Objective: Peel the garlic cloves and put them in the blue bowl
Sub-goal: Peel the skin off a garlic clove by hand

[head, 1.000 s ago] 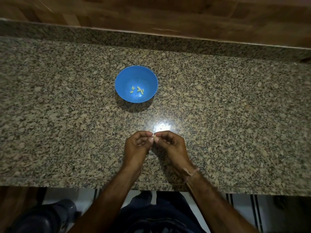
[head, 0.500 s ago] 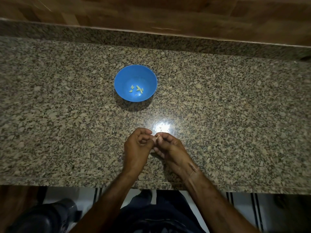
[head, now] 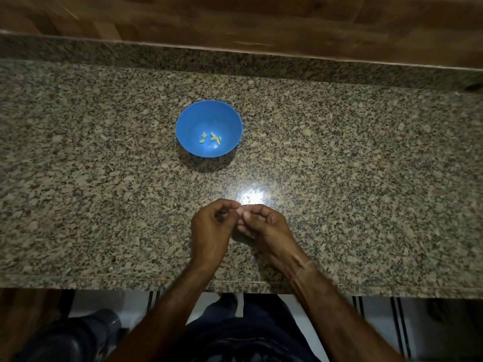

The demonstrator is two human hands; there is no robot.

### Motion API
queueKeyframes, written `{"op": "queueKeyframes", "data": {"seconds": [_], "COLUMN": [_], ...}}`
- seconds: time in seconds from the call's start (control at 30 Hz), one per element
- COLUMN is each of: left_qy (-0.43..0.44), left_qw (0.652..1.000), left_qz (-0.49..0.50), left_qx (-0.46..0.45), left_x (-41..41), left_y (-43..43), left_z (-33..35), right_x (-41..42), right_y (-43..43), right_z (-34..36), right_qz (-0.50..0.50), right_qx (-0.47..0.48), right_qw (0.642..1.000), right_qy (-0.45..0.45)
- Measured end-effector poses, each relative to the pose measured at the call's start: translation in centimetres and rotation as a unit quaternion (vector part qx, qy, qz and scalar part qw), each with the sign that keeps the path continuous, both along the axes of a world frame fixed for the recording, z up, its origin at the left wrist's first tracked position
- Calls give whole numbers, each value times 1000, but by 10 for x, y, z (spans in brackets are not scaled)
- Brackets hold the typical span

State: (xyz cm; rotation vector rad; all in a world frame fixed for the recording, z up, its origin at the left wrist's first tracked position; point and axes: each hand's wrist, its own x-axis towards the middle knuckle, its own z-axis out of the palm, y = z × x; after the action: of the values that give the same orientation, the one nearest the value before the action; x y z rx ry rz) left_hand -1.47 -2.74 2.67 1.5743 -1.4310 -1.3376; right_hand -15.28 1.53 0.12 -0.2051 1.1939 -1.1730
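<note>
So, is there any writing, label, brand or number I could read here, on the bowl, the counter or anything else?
No readable text anywhere in this view.
The round blue plastic bowl: plain, no label or brand showing.
The speckled granite countertop: only grain and a glare spot.
The thin band on the right wrist: no print visible.
The left hand and right hand pinch what seems a small pale garlic clove: unmarked.

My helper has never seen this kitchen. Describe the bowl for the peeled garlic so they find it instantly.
Start at the speckled granite counter. Near its middle sits a small round bowl holding a few pale garlic pieces. It is the only blue thing there.
</note>
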Motion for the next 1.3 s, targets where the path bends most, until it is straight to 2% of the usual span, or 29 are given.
{"op": "queueKeyframes", "data": {"seconds": [0.17, 0.57, 0.67, 0.87, 0.97, 1.07, 1.13, 1.3], "left_qy": [-3, -37, -43, -129, -74, -4, 7, 66], "left_qw": [1000, 999, 999, 991, 996, 998, 998, 996], "left_qz": [-5, -24, -25, -44, -36, -58, -62, 0], "left_qx": [4, -19, -9, 2, -20, -25, -16, 60], "left_x": [2, 3, 1, 2, 4, 4, 2, 3], "left_y": [-1, -2, -3, 3, 3, -1, -2, -5], "left_z": [0, 3, 3, -9, -11, -7, -5, -10], "right_x": [0, -4, -4, 0, -3, -6, -9, -12], "right_y": [2, 2, 2, 3, 4, 4, 4, 0], "right_z": [5, 4, 1, 3, 2, 1, 3, 6], "right_qz": [0, 5, 7, -30, -39, -3, 24, 53], "right_qx": [-21, -76, -67, 0, 11, -14, -50, -92], "right_qw": [997, 981, 985, 997, 997, 996, 989, 963], "right_qy": [73, 181, 158, 66, 60, 93, 134, 246]}}
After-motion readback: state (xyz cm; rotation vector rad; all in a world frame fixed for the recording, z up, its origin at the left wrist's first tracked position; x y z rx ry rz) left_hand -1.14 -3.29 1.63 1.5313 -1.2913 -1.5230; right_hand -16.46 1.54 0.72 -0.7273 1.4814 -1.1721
